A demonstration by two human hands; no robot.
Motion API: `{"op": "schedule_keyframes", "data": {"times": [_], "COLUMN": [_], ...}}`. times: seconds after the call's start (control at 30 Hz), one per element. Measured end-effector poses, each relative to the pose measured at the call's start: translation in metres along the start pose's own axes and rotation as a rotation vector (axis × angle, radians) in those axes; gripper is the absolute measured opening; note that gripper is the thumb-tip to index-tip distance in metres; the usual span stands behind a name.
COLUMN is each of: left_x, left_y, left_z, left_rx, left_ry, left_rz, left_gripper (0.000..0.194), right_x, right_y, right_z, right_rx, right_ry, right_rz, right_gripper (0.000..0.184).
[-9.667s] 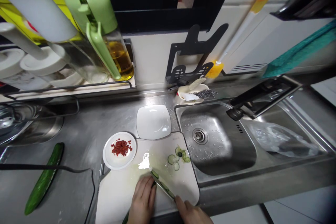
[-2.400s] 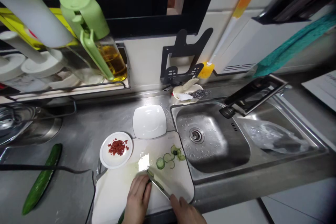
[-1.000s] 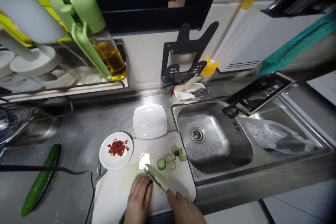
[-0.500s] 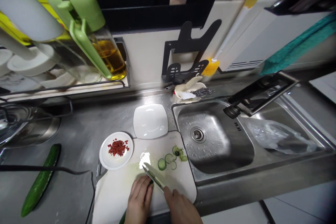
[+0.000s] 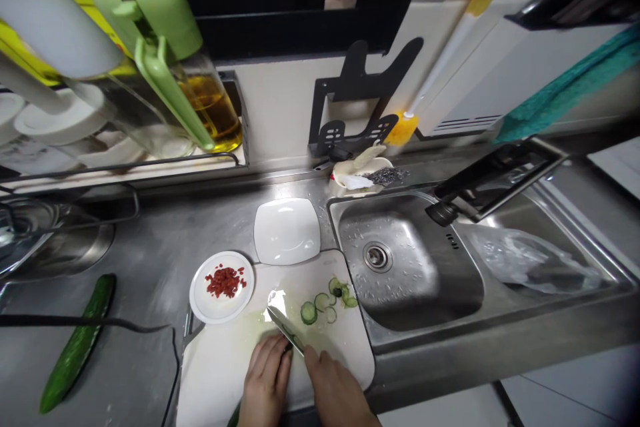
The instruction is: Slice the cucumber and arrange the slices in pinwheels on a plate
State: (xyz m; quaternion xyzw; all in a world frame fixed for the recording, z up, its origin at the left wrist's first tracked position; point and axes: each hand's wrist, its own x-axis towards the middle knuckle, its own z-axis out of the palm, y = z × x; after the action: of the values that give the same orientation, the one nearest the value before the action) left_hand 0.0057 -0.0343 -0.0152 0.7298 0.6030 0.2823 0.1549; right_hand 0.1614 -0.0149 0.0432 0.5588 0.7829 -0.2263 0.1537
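A white cutting board [image 5: 225, 367] lies on the steel counter beside the sink. My left hand [image 5: 265, 383] presses down on a cucumber [image 5: 289, 347] near the board's front edge, fingers curled over it. A knife [image 5: 284, 327] is gripped in my right hand [image 5: 335, 392], its blade angled up and left and resting against the left fingertips. Several cucumber slices [image 5: 325, 299] are scattered on the board's far right part.
A round saucer of red berries [image 5: 223, 285] and an empty square white plate [image 5: 287, 231] sit behind the board. A whole cucumber [image 5: 75, 347] lies at the left. The steel sink [image 5: 415, 273] with a black faucet [image 5: 490, 183] is to the right. An oil bottle [image 5: 200, 100] stands on the rack.
My right hand and the knife have shifted left along the board, closer to my left hand. The pile of slices has grown since the oldest frame.
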Motion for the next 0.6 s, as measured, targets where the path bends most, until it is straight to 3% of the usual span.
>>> {"op": "schedule_keyframes", "data": {"times": [0.2, 0.3, 0.47, 0.6], "left_x": [-0.001, -0.002, -0.003, -0.001], "left_y": [0.000, -0.001, 0.000, 0.001], "left_z": [-0.001, 0.000, 0.000, -0.002], "left_rx": [0.001, 0.012, 0.010, -0.001], "left_ry": [-0.001, -0.008, -0.014, -0.031], "left_rz": [-0.009, -0.012, -0.027, -0.034], "left_gripper": [0.023, 0.024, 0.023, 0.024], "right_x": [-0.004, -0.007, -0.016, -0.028], "right_y": [0.005, 0.011, 0.018, 0.021], "right_z": [0.007, 0.008, -0.006, -0.018], "right_rx": [0.029, 0.041, 0.046, 0.094], "right_ry": [0.043, -0.019, -0.156, -0.144], "right_rz": [0.001, 0.038, 0.091, 0.082], "right_gripper": [0.049, 0.055, 0.056, 0.053]}}
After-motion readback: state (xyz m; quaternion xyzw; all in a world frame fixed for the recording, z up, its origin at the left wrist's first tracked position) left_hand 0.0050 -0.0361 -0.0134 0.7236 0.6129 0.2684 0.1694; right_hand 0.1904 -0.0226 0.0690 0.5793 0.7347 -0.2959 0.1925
